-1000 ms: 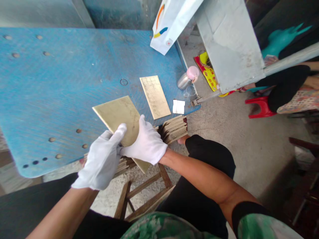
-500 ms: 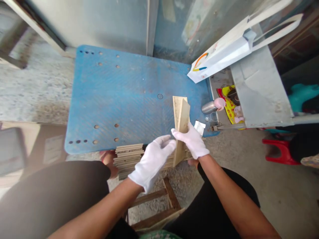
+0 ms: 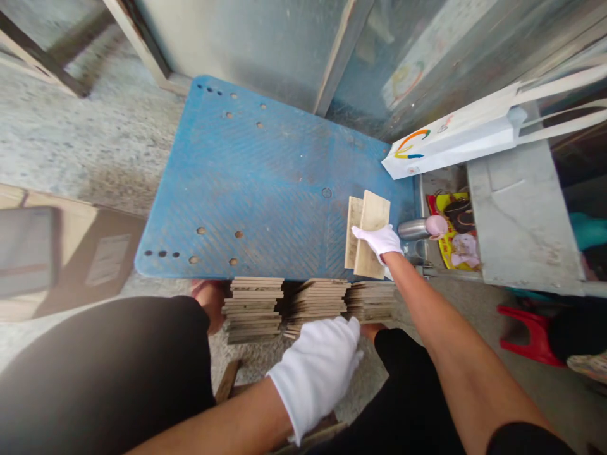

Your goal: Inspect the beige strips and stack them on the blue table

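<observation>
Both my hands wear white gloves. My right hand (image 3: 379, 239) reaches forward and grips a brass-coloured plate (image 3: 372, 222), holding it over another plate (image 3: 352, 227) that lies on the blue board (image 3: 265, 183) near its right edge. My left hand (image 3: 318, 366) hangs low over the middle of three stacks of plates (image 3: 313, 303) standing on the ground in front of the board; its fingers look loosely stretched and hold nothing that I can see.
A steel flask with a pink cap (image 3: 420, 227) lies just right of the board. A white paper bag (image 3: 455, 139) hangs above a grey metal box (image 3: 516, 215). A cardboard box (image 3: 57, 253) sits at the left. A red stool (image 3: 526, 325) stands at the right.
The plate that both hands held upright has gone forward in my right hand onto the plate on the board. My left hand let go and dropped back toward the stacks.
</observation>
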Demonstrator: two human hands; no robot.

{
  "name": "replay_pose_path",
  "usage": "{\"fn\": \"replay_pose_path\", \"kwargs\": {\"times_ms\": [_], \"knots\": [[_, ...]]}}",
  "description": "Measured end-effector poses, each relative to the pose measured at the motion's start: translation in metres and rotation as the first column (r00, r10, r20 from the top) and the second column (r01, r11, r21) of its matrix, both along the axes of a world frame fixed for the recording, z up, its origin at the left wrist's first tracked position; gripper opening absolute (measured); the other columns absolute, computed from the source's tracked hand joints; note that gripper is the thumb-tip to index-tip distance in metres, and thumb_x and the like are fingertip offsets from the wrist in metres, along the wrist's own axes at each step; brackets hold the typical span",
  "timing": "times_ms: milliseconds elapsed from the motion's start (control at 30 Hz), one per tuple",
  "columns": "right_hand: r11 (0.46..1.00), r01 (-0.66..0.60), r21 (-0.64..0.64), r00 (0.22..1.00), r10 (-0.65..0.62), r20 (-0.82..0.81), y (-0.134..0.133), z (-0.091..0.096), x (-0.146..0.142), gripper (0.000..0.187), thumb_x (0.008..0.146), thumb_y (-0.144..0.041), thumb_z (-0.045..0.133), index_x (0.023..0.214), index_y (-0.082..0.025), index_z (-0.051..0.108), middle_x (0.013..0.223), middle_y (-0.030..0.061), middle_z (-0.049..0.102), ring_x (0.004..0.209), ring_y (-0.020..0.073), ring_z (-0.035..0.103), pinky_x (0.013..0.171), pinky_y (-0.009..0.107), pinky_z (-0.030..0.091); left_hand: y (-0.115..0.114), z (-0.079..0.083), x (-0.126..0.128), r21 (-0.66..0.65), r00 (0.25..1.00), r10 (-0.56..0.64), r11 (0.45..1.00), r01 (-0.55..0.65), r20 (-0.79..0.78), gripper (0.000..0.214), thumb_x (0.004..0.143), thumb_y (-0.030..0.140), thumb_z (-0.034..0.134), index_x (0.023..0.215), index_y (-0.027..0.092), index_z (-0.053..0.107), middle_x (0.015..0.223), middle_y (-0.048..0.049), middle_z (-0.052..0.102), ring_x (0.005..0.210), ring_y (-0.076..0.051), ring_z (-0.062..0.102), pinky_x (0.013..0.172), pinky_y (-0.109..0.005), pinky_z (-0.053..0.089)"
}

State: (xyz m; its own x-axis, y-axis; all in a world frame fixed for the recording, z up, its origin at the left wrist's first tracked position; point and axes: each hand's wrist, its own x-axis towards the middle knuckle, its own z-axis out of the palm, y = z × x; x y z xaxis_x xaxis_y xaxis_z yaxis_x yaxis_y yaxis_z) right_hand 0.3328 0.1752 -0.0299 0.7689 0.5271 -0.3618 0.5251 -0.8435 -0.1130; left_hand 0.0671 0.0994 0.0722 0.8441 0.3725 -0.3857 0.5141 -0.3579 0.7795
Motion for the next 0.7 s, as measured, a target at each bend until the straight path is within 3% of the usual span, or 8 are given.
{"fn": "replay_pose_path", "kwargs": {"times_ms": [100,200,500,700], "knots": [[0.994,0.028,-0.110,1.000,-0.029,-0.006,0.011,-0.014,0.001,0.144,0.046,-0.077,0.071,0.144,0.011,0.013,0.133,0.0306,0.047,0.124,0.0367,0.047,0.101,0.041,0.042,-0.007,-0.008,0.002,0.071,0.996,-0.047,0.996,0.052,-0.070,0.024,0.090,0.025,0.043,0.104,0.014,0.059,0.089,-0.0121,0.065,0.086,-0.024,0.064,0.079,-0.037,0.052],[0.986,0.021,-0.166,1.000,-0.021,-0.003,0.018,-0.027,0.003,0.146,0.046,-0.077,0.071,0.144,0.010,0.008,0.135,0.0295,0.045,0.125,0.0375,0.046,0.104,0.042,0.040,-0.018,-0.018,0.006,0.148,0.988,-0.029,0.988,0.051,-0.152,0.022,0.090,0.018,0.041,0.095,0.013,0.062,0.080,-0.0122,0.064,0.075,-0.023,0.064,0.069,-0.035,0.052],[0.973,0.010,-0.229,0.999,-0.002,0.032,0.019,-0.050,0.010,0.144,0.046,-0.076,0.071,0.145,0.009,0.009,0.134,0.0303,0.045,0.123,0.0378,0.047,0.103,0.043,0.040,-0.023,-0.031,0.012,0.247,0.964,-0.134,0.950,0.191,-0.229,0.026,0.084,0.003,0.041,0.098,0.011,0.061,0.078,-0.0127,0.065,0.071,-0.025,0.066,0.063,-0.036,0.052],[0.983,0.006,-0.181,0.999,0.003,0.047,0.017,-0.056,0.009,0.143,0.045,-0.075,0.072,0.145,0.009,0.011,0.132,0.0314,0.047,0.122,0.0397,0.047,0.100,0.046,0.041,-0.023,-0.033,0.012,0.243,0.955,-0.195,0.938,0.249,-0.225,0.029,0.083,0.003,0.038,0.099,0.012,0.061,0.081,-0.0143,0.065,0.071,-0.029,0.067,0.060,-0.041,0.054]]}}
